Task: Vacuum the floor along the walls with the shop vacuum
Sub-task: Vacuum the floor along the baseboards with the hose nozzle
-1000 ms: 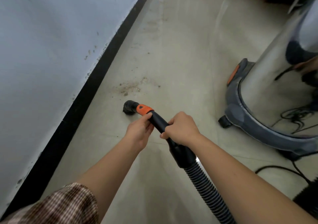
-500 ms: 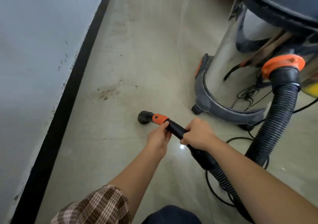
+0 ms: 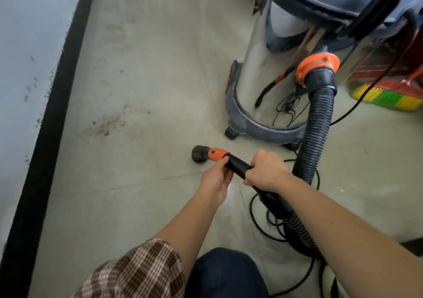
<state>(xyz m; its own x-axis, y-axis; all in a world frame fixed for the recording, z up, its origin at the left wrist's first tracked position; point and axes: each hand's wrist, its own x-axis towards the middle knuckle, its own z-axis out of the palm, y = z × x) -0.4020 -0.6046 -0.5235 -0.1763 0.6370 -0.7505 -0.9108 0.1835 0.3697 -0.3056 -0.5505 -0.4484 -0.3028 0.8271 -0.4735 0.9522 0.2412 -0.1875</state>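
Note:
Both hands hold the black vacuum wand [image 3: 237,166]. My left hand [image 3: 216,179] grips it just behind the orange collar [image 3: 216,154], and my right hand [image 3: 266,171] grips it further back. The black nozzle [image 3: 198,153] points down at the pale tiled floor. A patch of brown dirt [image 3: 105,124] lies on the floor ahead and left of the nozzle, near the black baseboard [image 3: 55,87] of the grey wall. The ribbed black hose [image 3: 317,123] runs from an orange port on the steel shop vacuum [image 3: 286,73] at the right.
A black power cord [image 3: 261,226] loops on the floor under my right arm. A broom with yellow and green bristles [image 3: 386,97] lies at the far right behind the vacuum. My knee in dark trousers [image 3: 225,272] shows at the bottom.
The view has swung right and the nozzle has drawn back from the dirt patch and the wall. The shop vacuum and the broom have come into view. Both hands keep their grip.

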